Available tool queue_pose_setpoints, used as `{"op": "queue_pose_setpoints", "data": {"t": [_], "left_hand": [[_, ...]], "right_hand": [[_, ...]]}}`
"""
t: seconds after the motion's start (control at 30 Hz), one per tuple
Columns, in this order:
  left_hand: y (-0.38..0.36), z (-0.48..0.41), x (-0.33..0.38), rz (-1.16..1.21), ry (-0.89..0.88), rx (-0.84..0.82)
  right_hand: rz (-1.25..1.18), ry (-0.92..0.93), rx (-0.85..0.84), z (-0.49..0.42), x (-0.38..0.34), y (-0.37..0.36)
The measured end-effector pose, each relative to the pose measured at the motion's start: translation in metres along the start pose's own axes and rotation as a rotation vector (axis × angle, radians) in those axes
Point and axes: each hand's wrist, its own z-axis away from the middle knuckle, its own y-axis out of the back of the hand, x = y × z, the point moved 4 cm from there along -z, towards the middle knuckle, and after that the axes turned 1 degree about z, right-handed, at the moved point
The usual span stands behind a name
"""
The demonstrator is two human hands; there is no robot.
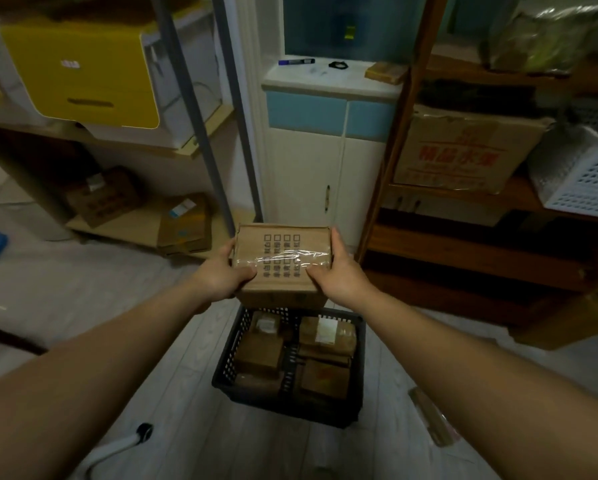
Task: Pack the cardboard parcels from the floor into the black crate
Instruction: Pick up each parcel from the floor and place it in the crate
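I hold a brown cardboard parcel (282, 259) with printed checkboxes and clear tape across its top, raised above the far end of the black crate (226, 362). My left hand (226, 275) grips its left side and my right hand (339, 271) grips its right side. The crate stands on the light wood floor below and holds several smaller cardboard parcels (259, 355), one of which carries a white label (326, 329).
A metal shelf on the left carries a yellow box (82, 74), with flat cardboard boxes (183, 226) on its bottom board. On the right, a wooden rack holds a large carton (460, 150) and a white basket (588, 174). A white cabinet (311, 174) stands behind.
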Motion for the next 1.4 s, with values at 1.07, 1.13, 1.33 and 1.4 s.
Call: {"op": "queue_pose_setpoints", "data": {"t": [1.07,1.13,1.33,1.4], "left_hand": [[-0.131,-0.417,-0.415,-0.448,-0.263,-0.028],[-0.132,-0.415,-0.411,-0.413,-0.269,-0.011],[-0.15,-0.376,-0.376,-0.363,-0.367,0.008],[-0.16,-0.361,-0.359,-0.342,-0.379,-0.025]], "right_hand": [[-0.027,-0.15,0.223,-0.28,0.39,-0.321],[-0.011,-0.127,0.234,-0.282,0.393,-0.317],[-0.044,-0.137,0.352,-0.249,0.39,-0.281],[-0.02,-0.153,0.407,-0.231,0.384,-0.265]]}}
